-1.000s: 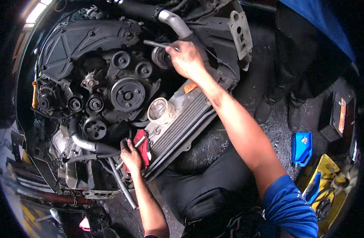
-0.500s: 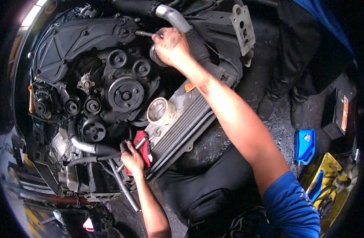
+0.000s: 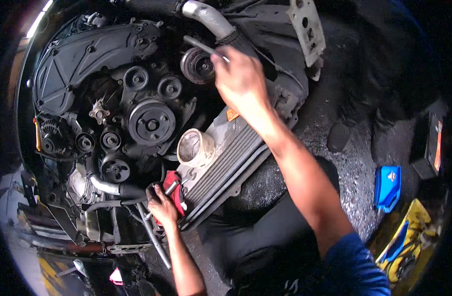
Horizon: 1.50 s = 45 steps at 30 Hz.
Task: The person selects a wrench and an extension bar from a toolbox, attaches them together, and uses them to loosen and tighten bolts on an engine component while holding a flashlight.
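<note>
My right hand (image 3: 240, 76) is closed around a slim metal rod (image 3: 198, 45), held in front of a round pulley (image 3: 198, 65) at the engine's right. The rod's free end points up and left, apart from the engine's dark cover (image 3: 90, 56). Motion blurs these fingers a little. Lower down, my left hand (image 3: 162, 206) is closed on a silver bar-shaped tool (image 3: 172, 187), over a red cloth (image 3: 176, 200). Its exact kind is partly hidden by my fingers. An open-ended wrench (image 3: 190, 175) lies beside the cloth.
A round cream tub (image 3: 196, 148) stands on the radiator (image 3: 226, 155). Several pulleys surround the large crank pulley (image 3: 152, 124). A silver pipe (image 3: 208, 19) crosses above. To the right, a blue pouch-like item (image 3: 387, 188) and a yellow part (image 3: 408, 241) lie on the floor.
My right hand has drawn the rod back to the right and slightly down, off the engine cover's edge, uncovering the pulley. My left hand stays at the cloth. The whole view has shifted slightly.
</note>
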Each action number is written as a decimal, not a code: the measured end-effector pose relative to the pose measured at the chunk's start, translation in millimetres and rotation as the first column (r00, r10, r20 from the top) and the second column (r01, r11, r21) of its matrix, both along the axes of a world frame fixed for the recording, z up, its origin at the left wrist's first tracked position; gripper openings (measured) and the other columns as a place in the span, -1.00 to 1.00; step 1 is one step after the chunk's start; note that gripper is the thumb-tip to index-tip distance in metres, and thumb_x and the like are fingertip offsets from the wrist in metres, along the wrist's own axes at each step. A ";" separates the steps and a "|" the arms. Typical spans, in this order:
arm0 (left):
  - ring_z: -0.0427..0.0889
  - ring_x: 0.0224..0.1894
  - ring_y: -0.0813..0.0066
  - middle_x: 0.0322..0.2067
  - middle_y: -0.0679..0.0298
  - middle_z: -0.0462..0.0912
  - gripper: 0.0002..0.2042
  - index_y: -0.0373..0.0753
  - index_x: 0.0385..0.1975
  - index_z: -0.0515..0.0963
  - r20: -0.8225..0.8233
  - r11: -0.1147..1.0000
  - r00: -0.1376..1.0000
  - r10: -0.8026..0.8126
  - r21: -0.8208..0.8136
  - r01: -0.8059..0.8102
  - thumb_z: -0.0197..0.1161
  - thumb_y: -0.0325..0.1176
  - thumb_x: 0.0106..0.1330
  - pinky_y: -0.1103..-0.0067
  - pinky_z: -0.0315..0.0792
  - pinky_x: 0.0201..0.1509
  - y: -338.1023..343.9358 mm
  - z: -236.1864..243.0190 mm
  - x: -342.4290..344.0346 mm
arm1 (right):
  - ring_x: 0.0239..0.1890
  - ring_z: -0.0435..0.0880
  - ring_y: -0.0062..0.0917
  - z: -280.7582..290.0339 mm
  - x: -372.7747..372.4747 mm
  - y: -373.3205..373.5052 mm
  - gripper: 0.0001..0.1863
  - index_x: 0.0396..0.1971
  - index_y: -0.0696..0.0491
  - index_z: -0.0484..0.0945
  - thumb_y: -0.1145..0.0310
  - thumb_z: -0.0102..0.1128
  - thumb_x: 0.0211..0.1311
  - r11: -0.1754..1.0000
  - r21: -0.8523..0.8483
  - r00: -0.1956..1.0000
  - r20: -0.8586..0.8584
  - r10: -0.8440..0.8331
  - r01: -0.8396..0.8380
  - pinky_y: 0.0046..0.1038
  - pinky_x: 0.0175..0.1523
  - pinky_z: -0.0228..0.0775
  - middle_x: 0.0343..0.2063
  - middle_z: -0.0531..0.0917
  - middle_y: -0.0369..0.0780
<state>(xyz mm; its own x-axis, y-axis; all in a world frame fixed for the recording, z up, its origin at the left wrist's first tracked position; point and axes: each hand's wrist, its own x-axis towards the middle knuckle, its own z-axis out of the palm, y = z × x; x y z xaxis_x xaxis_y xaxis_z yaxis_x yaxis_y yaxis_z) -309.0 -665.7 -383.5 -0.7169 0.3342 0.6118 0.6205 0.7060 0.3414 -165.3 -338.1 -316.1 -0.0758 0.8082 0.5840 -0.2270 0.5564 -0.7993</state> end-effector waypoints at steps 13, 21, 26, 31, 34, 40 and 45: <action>0.56 -0.02 -0.05 -0.08 -0.22 0.58 -0.47 -0.60 0.00 0.43 -0.028 0.992 0.994 0.109 -0.058 -0.111 -0.01 -0.09 0.47 0.30 0.37 0.09 2.9 -7.4 -5.5 | -0.36 0.64 -0.05 -44.4 40.4 11.0 -0.72 -0.22 0.20 0.57 0.28 0.05 0.33 0.958 -0.173 0.972 0.017 0.235 -0.229 -0.19 -0.22 0.43 -0.43 0.64 0.05; 0.54 0.00 0.02 -0.04 -0.17 0.58 -0.46 -0.58 0.00 0.43 0.020 0.996 0.996 0.087 0.000 -0.088 0.01 -0.05 0.46 0.32 0.33 0.13 12.5 -4.2 2.0 | -0.34 0.63 -0.61 -66.5 55.4 5.5 -0.74 -0.11 0.18 0.60 0.33 0.17 0.32 0.932 -0.238 0.961 -0.031 0.273 -0.273 -0.54 -0.18 0.45 -0.42 0.68 -0.18; 0.57 -0.10 0.13 -0.13 -0.09 0.62 -0.52 -0.52 -0.03 0.46 -0.013 0.995 0.995 0.096 0.026 -0.096 0.02 -0.09 0.46 0.36 0.37 0.07 2.9 -9.2 -4.5 | -0.26 0.62 -0.63 -80.8 58.2 -0.4 -0.74 -0.07 0.18 0.59 0.36 0.13 0.36 0.882 -0.290 0.929 -0.120 0.351 -0.371 -0.56 -0.11 0.44 -0.35 0.69 -0.20; 0.57 -0.09 0.11 -0.11 -0.12 0.62 -0.51 -0.54 -0.02 0.46 0.043 0.996 0.996 0.083 0.029 -0.084 0.02 -0.09 0.46 0.36 0.37 0.08 13.6 -3.4 1.5 | -0.16 0.62 -0.53 -96.4 48.7 -4.9 -0.70 -0.03 0.18 0.56 0.31 0.10 0.38 0.937 -0.213 0.955 -0.173 0.242 -0.276 -0.52 -0.01 0.42 -0.23 0.67 -0.14; 0.57 -0.08 0.10 -0.10 -0.13 0.61 -0.50 -0.55 -0.01 0.45 -0.024 0.991 0.991 0.129 -0.023 -0.130 0.02 -0.09 0.46 0.37 0.37 0.09 -2.7 -9.3 -7.6 | -0.21 0.64 -0.52 -97.4 46.4 -6.0 -0.69 -0.01 0.17 0.54 0.29 0.08 0.39 0.957 -0.163 0.958 -0.198 0.208 -0.241 -0.52 -0.04 0.44 -0.24 0.67 -0.16; 0.48 0.10 0.01 0.07 -0.21 0.49 -0.48 -0.53 0.10 0.40 0.063 0.984 0.982 0.180 -0.013 -0.179 -0.01 -0.09 0.46 0.31 0.23 0.26 -0.8 -12.7 -6.3 | -0.30 0.51 -0.70 -96.0 40.8 -5.0 -0.68 -0.01 0.29 0.53 0.41 0.00 0.38 0.931 -0.231 0.911 -0.367 0.185 -0.283 -0.65 -0.13 0.34 -0.20 0.63 -0.17; 0.46 0.11 0.02 0.08 -0.18 0.48 -0.51 -0.48 0.14 0.38 -0.174 0.942 0.952 0.250 -0.183 -0.281 -0.01 -0.13 0.47 0.31 0.19 0.30 -16.0 -26.0 -8.2 | -0.65 0.17 -0.89 -99.5 36.2 -7.0 -0.65 0.01 0.25 0.53 0.33 -0.02 0.39 0.900 -0.310 0.910 -0.372 0.182 -0.307 -0.76 -0.55 -0.05 -0.37 0.62 -0.26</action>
